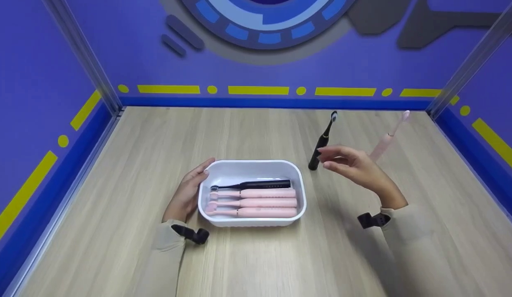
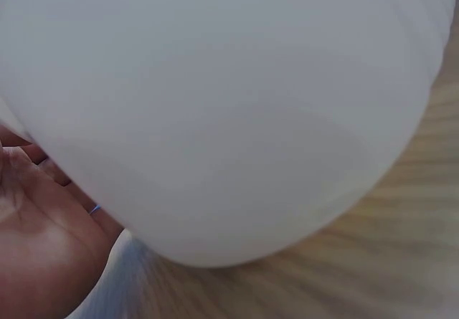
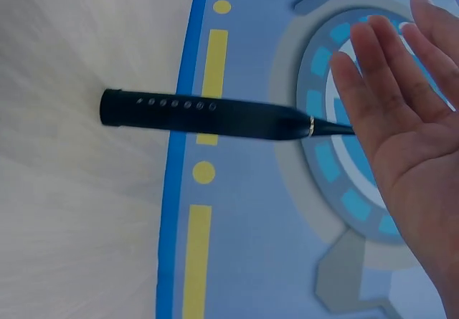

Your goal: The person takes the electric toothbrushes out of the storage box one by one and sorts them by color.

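A white plastic basin [image 1: 251, 222] sits on the wooden table, holding a black electric toothbrush [image 1: 266, 184] and several pink electric toothbrushes [image 1: 267, 202] laid side by side, heads to the left. My left hand [image 1: 185, 194] holds the basin's left end, thumb at the rim; in the left wrist view the basin's outer wall [image 2: 229, 118] hides most of the fingers. My right hand [image 1: 350, 167] is raised with nothing in it, fingers loosely bent. Just left of its fingertips, another black electric toothbrush [image 3: 208, 117] stands upright on its base.
Behind my right wrist, another pink electric toothbrush [image 1: 383, 145] stands upright, partly hidden by the hand. Blue printed panels [image 1: 256, 74] with yellow marks wall the table [image 1: 177, 128] at the back and both sides. Metal posts [image 1: 82, 49] mark the back corners.
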Demonstrator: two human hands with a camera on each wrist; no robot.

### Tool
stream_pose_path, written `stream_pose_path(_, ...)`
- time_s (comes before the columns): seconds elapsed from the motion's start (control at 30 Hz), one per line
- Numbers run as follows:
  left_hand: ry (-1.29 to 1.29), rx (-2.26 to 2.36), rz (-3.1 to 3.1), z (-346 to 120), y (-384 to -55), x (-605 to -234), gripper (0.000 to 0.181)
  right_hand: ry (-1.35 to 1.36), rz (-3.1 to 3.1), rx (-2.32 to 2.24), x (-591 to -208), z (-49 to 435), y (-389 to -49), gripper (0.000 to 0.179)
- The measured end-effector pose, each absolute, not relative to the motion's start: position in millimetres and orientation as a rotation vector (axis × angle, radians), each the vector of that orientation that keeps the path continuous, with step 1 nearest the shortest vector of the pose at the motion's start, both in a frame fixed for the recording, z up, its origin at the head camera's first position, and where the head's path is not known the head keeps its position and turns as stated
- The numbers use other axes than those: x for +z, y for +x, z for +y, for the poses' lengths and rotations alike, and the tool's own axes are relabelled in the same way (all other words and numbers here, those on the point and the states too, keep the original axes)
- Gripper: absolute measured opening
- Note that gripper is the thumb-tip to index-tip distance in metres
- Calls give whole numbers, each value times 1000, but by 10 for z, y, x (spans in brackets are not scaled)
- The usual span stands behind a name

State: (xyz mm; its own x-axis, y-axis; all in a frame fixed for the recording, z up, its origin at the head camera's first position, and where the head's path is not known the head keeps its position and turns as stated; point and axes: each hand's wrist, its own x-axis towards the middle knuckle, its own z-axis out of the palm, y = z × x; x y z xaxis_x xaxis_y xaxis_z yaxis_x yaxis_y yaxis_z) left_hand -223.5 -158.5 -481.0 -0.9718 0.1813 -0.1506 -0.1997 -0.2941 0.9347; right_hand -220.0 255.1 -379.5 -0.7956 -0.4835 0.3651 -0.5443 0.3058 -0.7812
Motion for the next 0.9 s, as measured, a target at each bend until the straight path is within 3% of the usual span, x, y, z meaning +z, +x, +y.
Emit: stream_pose_path(0.9,-22,2329,1693,-1605,-2228,-4798,47,1492,-3141,1025,-3492,1655,-2396,37)
